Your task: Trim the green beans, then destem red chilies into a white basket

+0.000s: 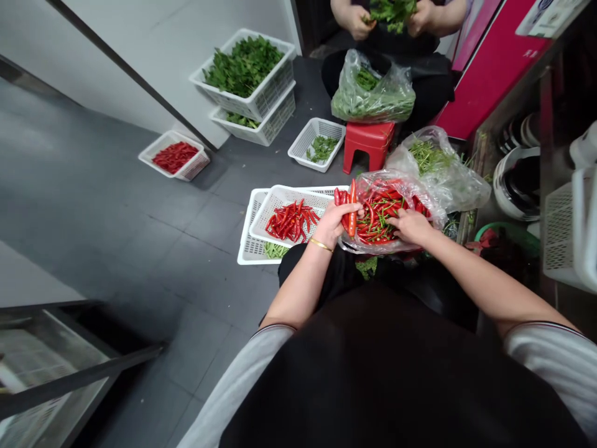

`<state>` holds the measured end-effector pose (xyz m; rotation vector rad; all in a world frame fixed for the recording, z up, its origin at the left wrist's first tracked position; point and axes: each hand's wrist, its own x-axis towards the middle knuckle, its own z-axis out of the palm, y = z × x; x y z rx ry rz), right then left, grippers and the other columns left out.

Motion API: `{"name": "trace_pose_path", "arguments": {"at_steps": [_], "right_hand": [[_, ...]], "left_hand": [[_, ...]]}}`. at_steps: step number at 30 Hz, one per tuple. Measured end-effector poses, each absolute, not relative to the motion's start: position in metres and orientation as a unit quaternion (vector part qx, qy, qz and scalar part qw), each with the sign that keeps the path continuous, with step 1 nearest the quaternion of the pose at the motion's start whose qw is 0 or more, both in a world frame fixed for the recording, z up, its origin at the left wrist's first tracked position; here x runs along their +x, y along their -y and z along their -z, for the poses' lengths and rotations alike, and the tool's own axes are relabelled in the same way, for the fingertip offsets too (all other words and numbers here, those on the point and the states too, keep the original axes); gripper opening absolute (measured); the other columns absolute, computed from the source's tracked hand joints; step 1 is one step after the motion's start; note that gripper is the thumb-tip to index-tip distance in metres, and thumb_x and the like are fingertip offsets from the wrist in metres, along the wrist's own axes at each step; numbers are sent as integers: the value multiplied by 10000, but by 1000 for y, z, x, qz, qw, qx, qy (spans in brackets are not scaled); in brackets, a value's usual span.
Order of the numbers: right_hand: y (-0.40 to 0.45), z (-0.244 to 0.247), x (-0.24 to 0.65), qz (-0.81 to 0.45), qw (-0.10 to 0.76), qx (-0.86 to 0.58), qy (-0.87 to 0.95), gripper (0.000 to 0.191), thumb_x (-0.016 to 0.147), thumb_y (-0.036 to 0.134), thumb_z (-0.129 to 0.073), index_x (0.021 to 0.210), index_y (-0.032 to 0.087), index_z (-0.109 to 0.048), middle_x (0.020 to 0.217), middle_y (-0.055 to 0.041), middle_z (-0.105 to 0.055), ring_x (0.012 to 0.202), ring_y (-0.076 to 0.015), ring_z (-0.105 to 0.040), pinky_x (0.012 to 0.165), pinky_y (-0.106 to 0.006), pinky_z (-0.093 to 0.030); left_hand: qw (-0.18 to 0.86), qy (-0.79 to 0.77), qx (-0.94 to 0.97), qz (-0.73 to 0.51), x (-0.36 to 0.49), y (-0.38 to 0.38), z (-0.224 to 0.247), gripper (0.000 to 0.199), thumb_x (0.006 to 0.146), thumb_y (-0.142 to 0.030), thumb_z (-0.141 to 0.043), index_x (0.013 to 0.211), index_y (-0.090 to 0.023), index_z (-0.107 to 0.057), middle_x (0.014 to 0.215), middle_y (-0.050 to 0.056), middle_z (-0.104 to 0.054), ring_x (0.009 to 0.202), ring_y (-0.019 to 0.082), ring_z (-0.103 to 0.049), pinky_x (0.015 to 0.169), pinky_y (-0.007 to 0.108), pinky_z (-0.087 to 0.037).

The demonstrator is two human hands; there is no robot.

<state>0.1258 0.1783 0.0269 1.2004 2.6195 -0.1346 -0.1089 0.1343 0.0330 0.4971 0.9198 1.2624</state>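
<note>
My left hand (332,221) is closed around a few red chili peppers (352,211), which stand upright between thumb and fingers. It is at the left edge of a clear plastic bag (431,208) filled with red chilies with green stems (380,214). My right hand (413,226) reaches into the bag from the right, fingers bent among the stems. Its fingertips are partly hidden, and what they pinch is unclear. Left of the bag, a white basket (261,218) holds red chilies (291,221) and sits on another white basket (243,249) with green pieces in it.
Across from me a person's hands (359,23) hold leafy greens above a bag of greens (373,102) on a red stool (368,140). White baskets of greens (273,81) and chopped red chilies (196,167) stand at left. Shelving (557,236) is close on the right.
</note>
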Motion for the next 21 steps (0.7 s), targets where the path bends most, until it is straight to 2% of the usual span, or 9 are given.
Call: {"name": "trace_pose_path", "arguments": {"at_steps": [2,4,8,10,12,14,17,19,21], "right_hand": [[-187,-7,127,27,149,402,-903,306,929,283,-534,1153,180,-716,1147,-187,-632,1019,-297,-598,816,-360,-424],[-192,-1,126,64,102,398,-909,331,971,269,-451,1108,173,-737,1099,-169,-666,995,-270,-619,812,-347,-445],[-204,-20,128,226,-125,400,-879,253,922,337,-565,981,200,-769,985,-85,-727,914,-218,-657,835,-321,-489],[-210,-30,126,352,-213,413,-813,261,855,425,-652,884,191,-763,808,-49,-724,746,-186,-653,729,-309,-518],[-212,-34,120,471,-271,434,-719,345,766,512,-722,840,175,-739,656,-13,-674,571,-140,-588,579,-277,-504],[-210,-31,108,548,-325,445,-629,421,676,557,-773,816,165,-711,602,12,-637,492,-103,-529,495,-242,-469],[-204,-20,91,581,-398,459,-542,467,586,567,-815,782,170,-668,578,38,-608,461,-76,-494,457,-209,-441],[-199,-15,85,587,-414,473,-510,483,564,571,-820,777,177,-641,565,48,-591,451,-73,-488,451,-204,-438],[-194,-16,83,603,-390,482,-502,496,578,600,-801,753,181,-604,557,42,-578,451,-84,-495,457,-214,-445]], "left_hand": [[679,-429,222,-553,-106,-131,-31,242,562,-161,-833,704,-101,-646,562,14,-636,544,118,-626,632,249,-544],[684,-432,225,-543,-104,-128,-28,267,540,-168,-842,715,-103,-651,551,5,-629,552,123,-629,656,265,-551],[691,-398,261,-544,-97,-131,-18,329,545,-166,-817,845,-93,-705,848,97,-742,868,218,-707,845,329,-548],[696,-374,281,-545,-90,-136,-13,423,537,-150,-808,948,-103,-718,1002,114,-745,1001,255,-686,933,370,-517],[705,-355,294,-539,-81,-140,-8,502,514,-137,-814,1005,-113,-714,1055,114,-738,1037,277,-674,970,404,-496],[722,-339,300,-524,-73,-142,-4,532,505,-146,-826,1021,-106,-704,1044,124,-737,1005,286,-684,959,427,-499],[745,-339,296,-491,-69,-139,-1,506,546,-209,-833,1013,-87,-680,952,131,-735,818,257,-708,851,443,-538],[731,-361,299,-496,-72,-136,-1,483,547,-220,-837,979,-92,-663,886,99,-726,686,202,-682,771,410,-551],[698,-383,318,-515,-75,-134,-3,471,521,-199,-845,939,-108,-648,832,56,-711,634,160,-651,732,363,-547]]}}
